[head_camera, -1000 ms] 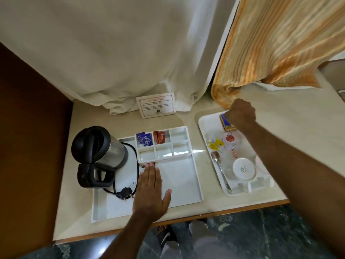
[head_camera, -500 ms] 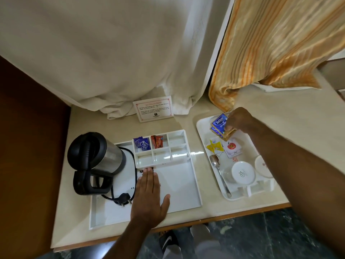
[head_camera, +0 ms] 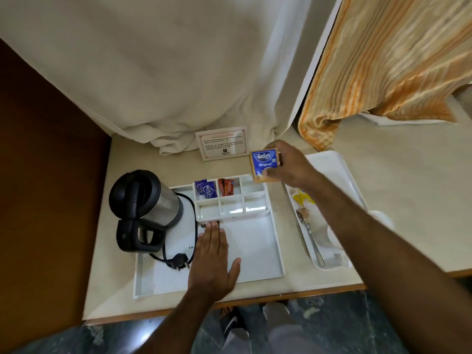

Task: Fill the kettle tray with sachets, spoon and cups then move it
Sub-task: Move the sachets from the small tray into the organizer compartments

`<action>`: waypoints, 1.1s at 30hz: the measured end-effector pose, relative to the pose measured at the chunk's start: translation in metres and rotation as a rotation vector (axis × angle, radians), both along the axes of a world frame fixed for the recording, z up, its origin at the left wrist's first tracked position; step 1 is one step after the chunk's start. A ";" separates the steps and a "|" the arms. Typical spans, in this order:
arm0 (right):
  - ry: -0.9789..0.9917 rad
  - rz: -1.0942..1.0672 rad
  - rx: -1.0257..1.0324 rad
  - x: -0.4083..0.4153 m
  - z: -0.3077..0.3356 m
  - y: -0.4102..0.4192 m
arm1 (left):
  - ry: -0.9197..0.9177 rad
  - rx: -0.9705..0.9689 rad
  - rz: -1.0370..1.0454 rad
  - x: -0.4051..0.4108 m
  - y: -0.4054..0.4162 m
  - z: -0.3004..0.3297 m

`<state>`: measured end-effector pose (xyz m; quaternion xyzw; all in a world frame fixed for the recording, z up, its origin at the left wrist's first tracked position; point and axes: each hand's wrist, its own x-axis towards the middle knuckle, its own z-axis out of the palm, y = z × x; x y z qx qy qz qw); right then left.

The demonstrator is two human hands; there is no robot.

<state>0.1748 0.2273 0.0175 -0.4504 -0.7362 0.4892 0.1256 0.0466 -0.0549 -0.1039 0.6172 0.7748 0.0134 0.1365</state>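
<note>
The white kettle tray (head_camera: 258,254) lies on the counter with a steel and black kettle (head_camera: 145,208) at its left. Its back compartments hold blue sachets (head_camera: 205,190) and red-brown sachets (head_camera: 227,189). My left hand (head_camera: 213,256) rests flat and open on the tray floor. My right hand (head_camera: 290,163) grips a small stack of blue tea sachets (head_camera: 264,162), held just above the tray's back right compartment (head_camera: 251,186). A second white tray (head_camera: 339,180) to the right holds a spoon (head_camera: 310,236), yellow sachets (head_camera: 300,196) and cups partly hidden by my right arm.
A printed card (head_camera: 221,142) stands at the back against a white curtain (head_camera: 166,72). An orange striped curtain (head_camera: 388,62) hangs at the right. A brown wall (head_camera: 46,175) borders the counter on the left. The kettle's cord and plug (head_camera: 178,261) lie on the tray.
My right hand has lifted the blue tea sachets off the right tray and carried them left, over the kettle tray's back right compartment. The left hand has stayed flat on the tray.
</note>
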 end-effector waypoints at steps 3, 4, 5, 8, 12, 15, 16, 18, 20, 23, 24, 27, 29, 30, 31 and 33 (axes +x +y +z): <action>-0.136 0.044 0.141 -0.016 -0.012 -0.018 | 0.003 0.008 -0.004 0.001 0.001 0.001; -0.161 0.044 0.182 -0.019 -0.015 -0.023 | 0.008 0.007 -0.004 0.001 0.001 0.001; -0.179 0.042 0.231 -0.022 -0.019 -0.028 | 0.012 0.006 -0.002 0.000 0.001 0.001; -0.208 0.029 0.425 -0.026 -0.028 -0.038 | 0.021 0.021 -0.016 0.001 0.002 0.002; -0.216 0.031 0.531 -0.026 -0.040 -0.046 | 0.019 0.035 -0.014 0.001 0.001 0.003; -0.278 0.020 0.542 -0.028 -0.047 -0.048 | 0.008 0.022 -0.005 0.001 0.000 0.003; -0.311 0.007 0.553 -0.028 -0.049 -0.049 | 0.005 0.024 -0.003 0.001 0.001 0.004; -0.340 -0.019 0.559 -0.028 -0.050 -0.050 | 0.001 0.027 -0.003 0.002 0.001 0.004; -0.326 -0.026 0.547 -0.026 -0.052 -0.053 | -0.004 0.021 -0.003 0.002 0.001 0.004; -0.320 -0.019 0.585 -0.024 -0.053 -0.055 | -0.005 0.010 0.004 0.002 0.001 0.004; -0.317 -0.015 0.610 -0.023 -0.054 -0.055 | -0.004 0.007 0.004 0.002 0.001 0.005; -0.305 -0.006 0.652 -0.023 -0.056 -0.054 | -0.001 0.018 0.003 0.002 0.001 0.004; -0.307 0.001 0.668 -0.023 -0.058 -0.055 | -0.002 0.022 0.005 0.002 0.001 0.004; -0.318 0.010 0.674 -0.023 -0.058 -0.055 | -0.003 0.022 0.006 0.002 0.001 0.004; -0.340 0.025 0.678 -0.024 -0.058 -0.055 | -0.003 0.022 0.006 0.002 0.001 0.003; -0.403 0.058 0.678 -0.027 -0.055 -0.052 | -0.003 0.026 0.007 0.002 0.001 0.003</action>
